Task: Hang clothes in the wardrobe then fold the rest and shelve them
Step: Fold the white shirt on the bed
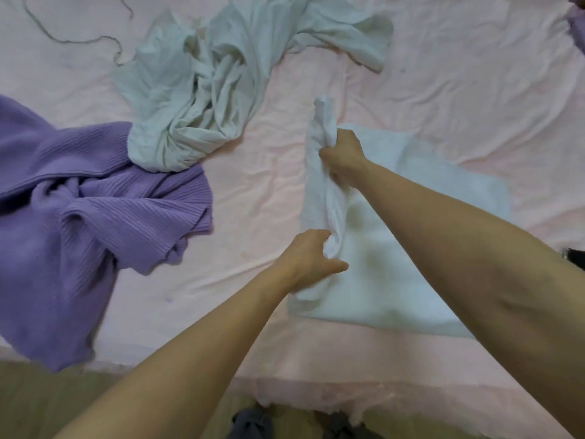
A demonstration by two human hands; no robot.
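Note:
A white garment point(395, 248) lies spread flat on the pink bed sheet point(459, 90), right of centre. Its left edge is bunched into a raised ridge. My left hand point(311, 258) grips the near end of that ridge. My right hand point(343, 156) grips the ridge farther up, near its far end. A crumpled pale green garment point(202, 93) lies at the upper middle. A purple ribbed knit garment point(79, 217) is heaped at the left and hangs over the bed's front edge.
A thin grey cord point(79, 41) curls on the sheet at the top left. Another purple item point(577, 30) shows at the top right corner. The bed's front edge point(316, 388) runs along the bottom, with floor and dark footwear point(253, 423) below it.

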